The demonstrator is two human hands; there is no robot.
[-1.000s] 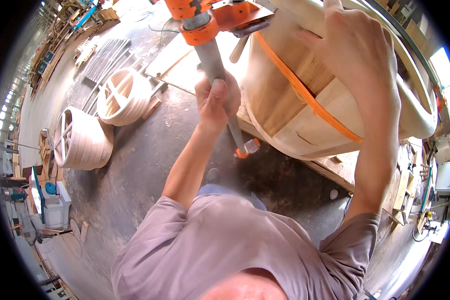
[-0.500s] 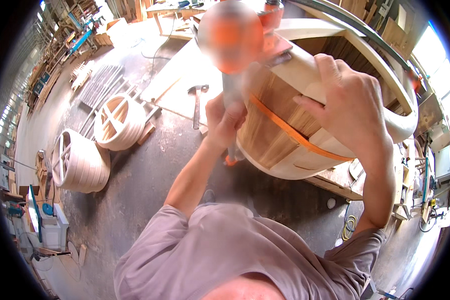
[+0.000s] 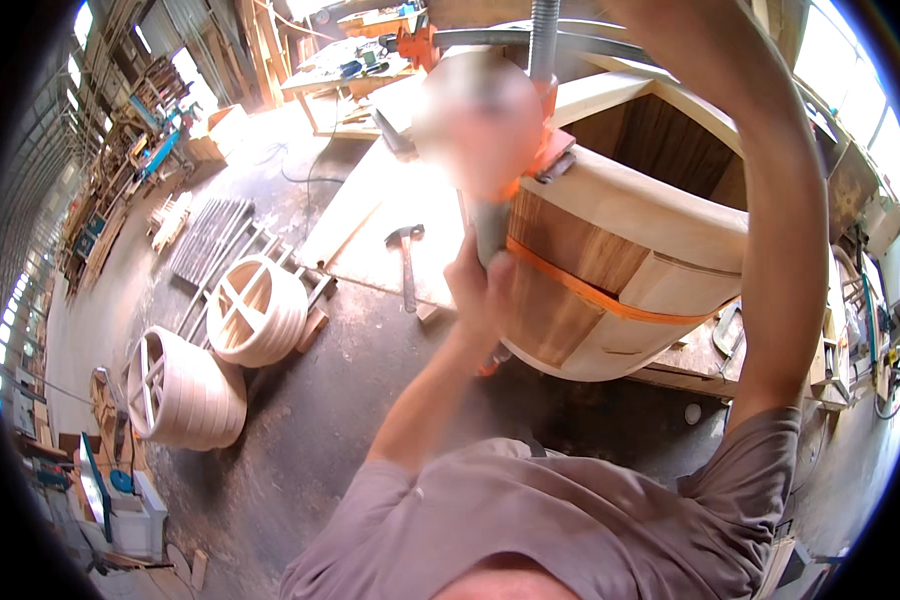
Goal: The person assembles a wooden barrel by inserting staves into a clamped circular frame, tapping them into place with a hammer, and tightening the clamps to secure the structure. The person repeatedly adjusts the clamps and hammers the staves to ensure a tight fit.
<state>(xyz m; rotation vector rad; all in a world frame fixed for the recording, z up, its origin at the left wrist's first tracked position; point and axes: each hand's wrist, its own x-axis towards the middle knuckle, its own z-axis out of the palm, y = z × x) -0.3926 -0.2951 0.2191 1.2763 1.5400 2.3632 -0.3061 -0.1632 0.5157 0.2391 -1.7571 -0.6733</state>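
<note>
From where I stand, far left: two round slatted wooden drums, the nearer one (image 3: 188, 395) and the farther one (image 3: 257, 312), close together on the floor (image 3: 300, 440). Next, a claw hammer (image 3: 406, 265) on the pale bench (image 3: 360, 238), handle toward the person. Above it, the orange end (image 3: 417, 46) of another clamp's dark bar, which runs across the top.

Middle: left hand (image 3: 478, 285), a bit blurred, grip closed round the grey tube of an upright orange clamp (image 3: 492, 230). Clamp head blurred too; its pad side sits at the rim of the curved wooden body (image 3: 590, 280). Can't tell if it's tight.

The body is on the bench, right of the left hand, open top in view, orange strap (image 3: 610, 302) round its side. Past it, what looks like a metal G-clamp (image 3: 728, 330) on the bench.

Right: right forearm (image 3: 785, 200) goes up past the top edge; right hand out of sight, so can't tell its grip.

Risks, my guess: clamp slips off the sloping rim if the pad sits crooked; pale wood dents if overtightened; a heavy clamp swings down if the left hand loosens too soon.
</note>
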